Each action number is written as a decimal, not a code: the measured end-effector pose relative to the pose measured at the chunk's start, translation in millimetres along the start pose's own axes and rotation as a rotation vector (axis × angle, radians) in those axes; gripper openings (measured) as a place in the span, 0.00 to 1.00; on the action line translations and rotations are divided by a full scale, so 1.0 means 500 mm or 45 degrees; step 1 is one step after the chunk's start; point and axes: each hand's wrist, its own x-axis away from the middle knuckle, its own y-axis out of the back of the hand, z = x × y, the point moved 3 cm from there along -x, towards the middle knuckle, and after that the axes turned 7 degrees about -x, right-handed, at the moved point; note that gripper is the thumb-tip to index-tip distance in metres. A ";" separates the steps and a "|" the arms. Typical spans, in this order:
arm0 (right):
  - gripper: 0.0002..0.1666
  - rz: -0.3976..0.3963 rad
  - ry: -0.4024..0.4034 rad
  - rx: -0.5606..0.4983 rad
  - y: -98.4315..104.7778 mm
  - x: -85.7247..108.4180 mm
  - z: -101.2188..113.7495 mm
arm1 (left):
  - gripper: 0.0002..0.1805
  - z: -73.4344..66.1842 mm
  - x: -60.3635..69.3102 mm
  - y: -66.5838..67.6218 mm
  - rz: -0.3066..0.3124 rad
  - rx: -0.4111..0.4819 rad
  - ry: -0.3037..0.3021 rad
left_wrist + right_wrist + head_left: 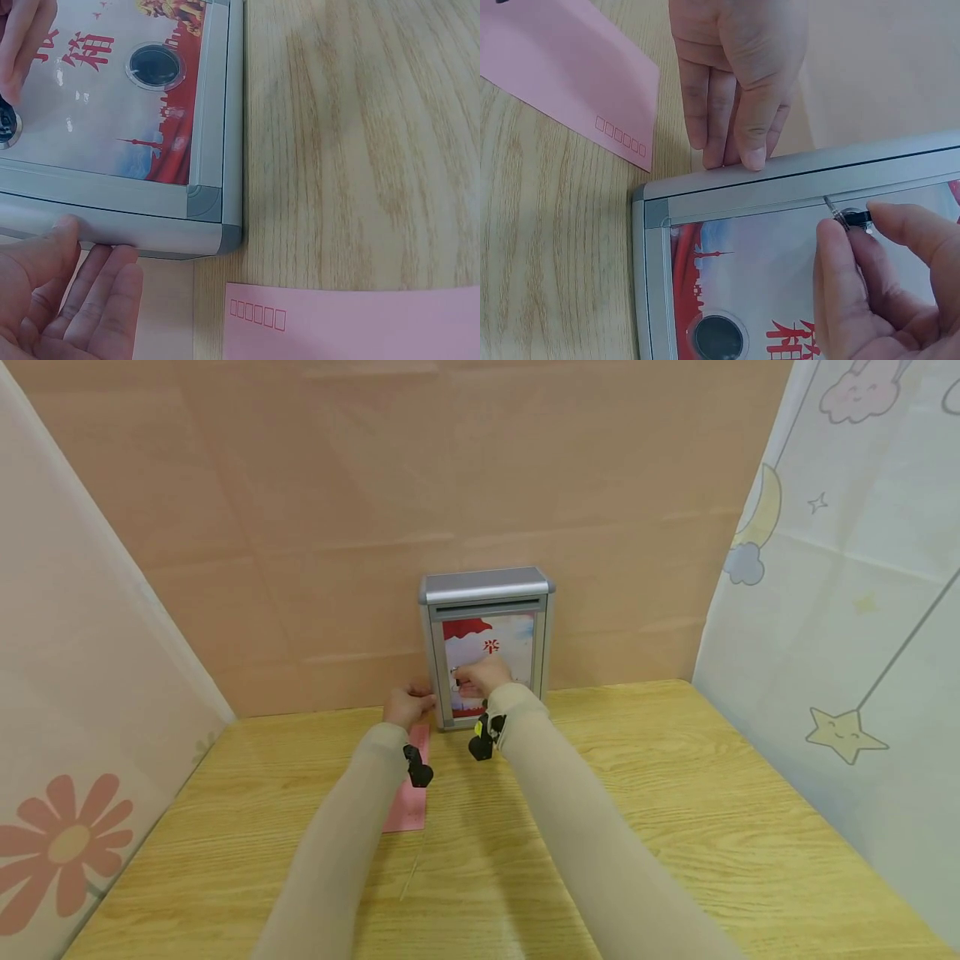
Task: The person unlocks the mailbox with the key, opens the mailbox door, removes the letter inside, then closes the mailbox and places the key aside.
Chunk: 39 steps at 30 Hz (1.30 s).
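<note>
A silver metal letterbox point(487, 583) with a slot near its top and a red-and-white printed front stands upright against the back wall. My right hand point(483, 677) is at its front panel, pinching the black head of a small key point(861, 218) between thumb and fingers at the lock. Whether the key sits inside the lock cannot be told. On the box's left side rests my left hand point(408, 703), its thumb and fairly straight fingertips touching the metal frame point(150, 232). Below the left hand lies a pink envelope point(407, 810), partly covered by the forearm.
The wood-grain table point(637, 793) meets an orange-brown backdrop point(337, 527) behind the box. Patterned white sheets hang at the left point(75, 652) and right point(825, 610). A thin pale strip point(410, 872) lies near the envelope.
</note>
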 end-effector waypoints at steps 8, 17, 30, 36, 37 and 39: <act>0.16 -0.018 0.035 0.011 0.001 -0.003 0.000 | 0.13 -0.001 0.001 0.000 -0.013 -0.027 -0.020; 0.25 0.030 -0.023 -0.198 0.001 -0.007 -0.009 | 0.12 0.000 -0.005 -0.002 -0.013 0.015 -0.033; 0.27 0.182 -0.293 -0.447 0.013 -0.022 -0.033 | 0.11 0.006 -0.009 -0.005 -0.028 0.042 -0.035; 0.26 0.194 -0.348 -0.604 0.005 -0.031 -0.045 | 0.12 0.007 -0.010 -0.006 -0.035 0.017 -0.054; 0.25 0.185 -0.350 -0.617 0.004 -0.033 -0.047 | 0.13 0.007 -0.010 -0.006 -0.033 0.023 -0.050; 0.24 0.165 -0.350 -0.622 0.001 -0.037 -0.050 | 0.13 0.008 -0.011 -0.007 -0.031 0.023 -0.044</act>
